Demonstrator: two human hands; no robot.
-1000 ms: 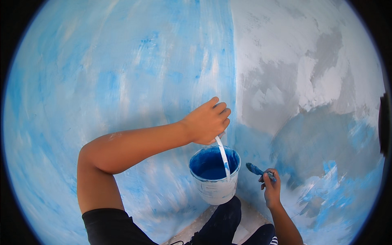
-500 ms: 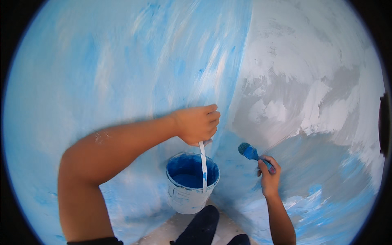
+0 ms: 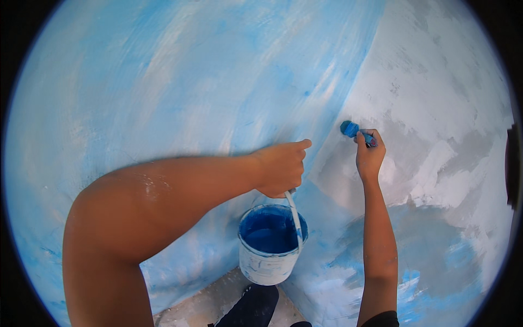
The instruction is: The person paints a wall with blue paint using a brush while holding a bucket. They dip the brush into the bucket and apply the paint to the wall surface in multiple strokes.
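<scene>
From my left hand (image 3: 282, 168) hangs a white bucket (image 3: 268, 268), its handle (image 3: 295, 215) gripped in closed fingers. Deep blue paint (image 3: 271, 238) lies inside it, and blue smears mark the rim. My right hand (image 3: 370, 151) is wrapped round a paintbrush (image 3: 351, 129) with a blue-stained ferrule and handle. The dark blue-green bristles point left, at the grey part of the wall close to the border with the blue part. I cannot tell whether the bristles touch the wall.
The wall's left part (image 3: 180, 98) is streaked light blue and white. Its right part (image 3: 436, 92) is grey with whitish patches, and blue strokes show lower right. Below the bucket are a paint-spotted floor (image 3: 190, 308) and my dark-clothed leg (image 3: 250, 305). A dark object stands at the right rim.
My right hand has risen with the paintbrush, from beside the bucket to higher on the grey wall. My left hand and the bucket have shifted slightly right in the view, which has also moved.
</scene>
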